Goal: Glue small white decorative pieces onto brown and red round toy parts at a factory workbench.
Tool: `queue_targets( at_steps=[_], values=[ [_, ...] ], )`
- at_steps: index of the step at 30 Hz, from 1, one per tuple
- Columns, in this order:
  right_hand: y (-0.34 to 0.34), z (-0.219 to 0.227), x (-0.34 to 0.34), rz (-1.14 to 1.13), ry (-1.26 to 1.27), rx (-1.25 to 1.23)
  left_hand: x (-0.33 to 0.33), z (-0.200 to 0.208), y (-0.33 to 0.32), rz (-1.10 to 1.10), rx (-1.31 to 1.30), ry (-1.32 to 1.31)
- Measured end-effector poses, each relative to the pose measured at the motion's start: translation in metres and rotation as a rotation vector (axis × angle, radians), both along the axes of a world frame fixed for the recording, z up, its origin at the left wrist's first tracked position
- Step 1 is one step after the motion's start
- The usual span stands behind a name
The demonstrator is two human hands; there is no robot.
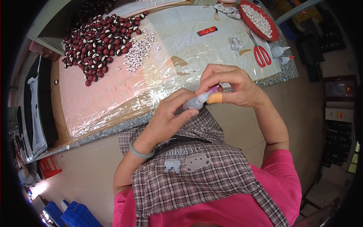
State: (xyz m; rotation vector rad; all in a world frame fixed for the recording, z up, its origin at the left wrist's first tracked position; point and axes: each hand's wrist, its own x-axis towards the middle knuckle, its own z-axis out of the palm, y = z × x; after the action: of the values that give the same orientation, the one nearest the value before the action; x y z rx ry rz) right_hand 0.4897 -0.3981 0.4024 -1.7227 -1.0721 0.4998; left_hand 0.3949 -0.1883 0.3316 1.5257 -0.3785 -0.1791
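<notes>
My left hand (166,115) is closed round a small translucent squeeze bottle (192,103), held tilted in front of the apron, by the table's near edge. The fingers of my right hand (240,87) close on the bottle's white neck from the other side. A purple tip (214,89) shows between the right thumb and fingers, at the bottle's upper end. Round the right thumb is a tan finger cover (214,98). Something dark red shows behind the purple tip, too covered to name.
On the plastic-covered table (162,75) lie a heap of dark red and white beads (100,45), small white pieces (138,53), a red box cutter (207,31) and red-handled scissors (261,56). A red dish (275,34) of white pieces and two bottles (280,51) stand at the right.
</notes>
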Motion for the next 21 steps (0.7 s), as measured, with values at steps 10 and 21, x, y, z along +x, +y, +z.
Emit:
queue_targets(
  at_steps=[10, 21],
  values=[
    [0.002, 0.007, 0.002, 0.098, -0.014, -0.076, 0.002, 0.002, 0.005, -0.128, 0.004, 0.017],
    [0.004, 0.005, -0.009, 0.009, -0.144, -0.030, -0.001, 0.001, 0.002, -0.130, -0.127, 0.050]
  ],
)
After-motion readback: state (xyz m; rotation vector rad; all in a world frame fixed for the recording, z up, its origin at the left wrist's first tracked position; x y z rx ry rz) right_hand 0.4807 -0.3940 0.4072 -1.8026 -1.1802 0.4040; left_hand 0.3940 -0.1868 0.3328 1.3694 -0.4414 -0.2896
